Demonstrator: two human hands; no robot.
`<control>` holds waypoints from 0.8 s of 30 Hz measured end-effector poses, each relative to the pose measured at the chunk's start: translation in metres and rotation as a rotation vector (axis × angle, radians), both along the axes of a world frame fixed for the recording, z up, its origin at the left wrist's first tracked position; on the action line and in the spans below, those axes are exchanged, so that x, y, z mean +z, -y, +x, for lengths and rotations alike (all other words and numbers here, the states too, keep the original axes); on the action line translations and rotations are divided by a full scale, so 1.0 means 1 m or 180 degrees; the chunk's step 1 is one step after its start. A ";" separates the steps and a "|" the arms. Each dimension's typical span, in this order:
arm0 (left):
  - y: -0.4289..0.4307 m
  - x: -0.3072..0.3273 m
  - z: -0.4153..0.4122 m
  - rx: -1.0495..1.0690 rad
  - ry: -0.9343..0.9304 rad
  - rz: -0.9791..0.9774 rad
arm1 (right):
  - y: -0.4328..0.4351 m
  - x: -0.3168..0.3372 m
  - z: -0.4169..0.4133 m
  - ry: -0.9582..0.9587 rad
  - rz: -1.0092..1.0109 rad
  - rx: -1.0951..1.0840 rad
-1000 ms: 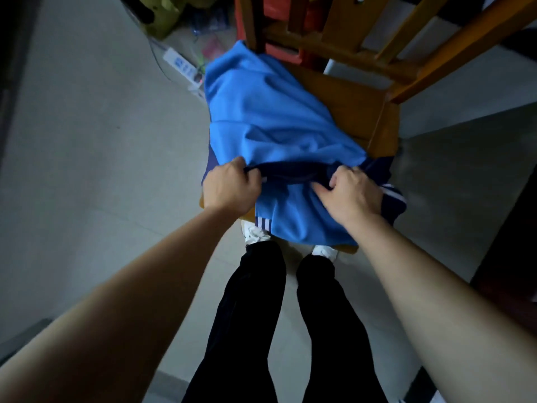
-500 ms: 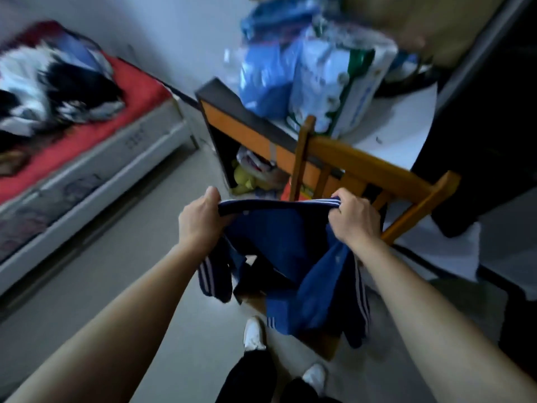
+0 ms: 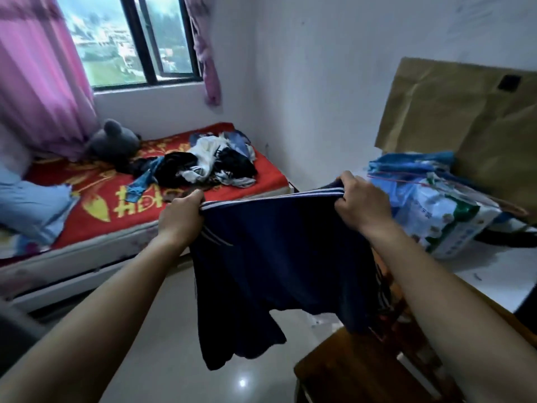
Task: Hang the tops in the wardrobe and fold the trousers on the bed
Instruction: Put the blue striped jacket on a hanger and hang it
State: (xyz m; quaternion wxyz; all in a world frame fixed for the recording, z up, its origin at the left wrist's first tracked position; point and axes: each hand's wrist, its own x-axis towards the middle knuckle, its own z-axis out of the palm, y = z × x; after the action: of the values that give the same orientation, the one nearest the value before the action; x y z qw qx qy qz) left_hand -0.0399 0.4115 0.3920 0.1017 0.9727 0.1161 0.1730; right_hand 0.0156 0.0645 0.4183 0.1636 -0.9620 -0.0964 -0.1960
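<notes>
My left hand (image 3: 181,219) and right hand (image 3: 361,203) each curl tightly round the white-striped top edge of a dark navy fabric garment (image 3: 276,257), pulling it flat between them. It hangs in the air over the pale tiled floor (image 3: 162,330), near a brown wooden chair (image 3: 348,370). I cannot tell whether it is a top or trousers. Beyond it, a bed with a red patterned blanket (image 3: 96,199) carries a tangled pile of black, white and blue clothes (image 3: 209,167). A white bench (image 3: 494,274) stands to my right.
</notes>
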 end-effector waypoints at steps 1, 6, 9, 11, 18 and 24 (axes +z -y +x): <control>-0.015 0.003 -0.008 0.0047 -0.0146 -0.0178 | -0.019 0.003 0.000 -0.0090 0.0022 0.0032; -0.098 0.007 -0.048 0.0108 -0.0459 -0.2174 | -0.138 0.029 -0.003 -0.0634 0.0649 0.0208; -0.157 0.010 -0.073 0.0278 -0.0395 -0.2684 | -0.218 0.038 0.001 -0.0882 0.0936 0.0428; -0.195 0.014 -0.089 0.0556 -0.0149 -0.2766 | -0.271 0.040 0.005 -0.0985 0.1013 0.0632; -0.316 0.025 -0.163 0.1399 0.1038 -0.3317 | -0.469 0.015 -0.012 -0.1350 0.0866 0.1878; -0.397 0.035 -0.233 0.1839 0.1600 -0.3151 | -0.618 -0.003 -0.054 -0.1619 0.0618 0.2962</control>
State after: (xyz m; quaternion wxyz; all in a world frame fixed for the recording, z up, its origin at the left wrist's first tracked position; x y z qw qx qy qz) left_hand -0.2732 0.8086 0.4270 0.5136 0.6692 0.4134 0.3429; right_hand -0.0384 0.6821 0.4154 0.3395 -0.8153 -0.4512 0.1283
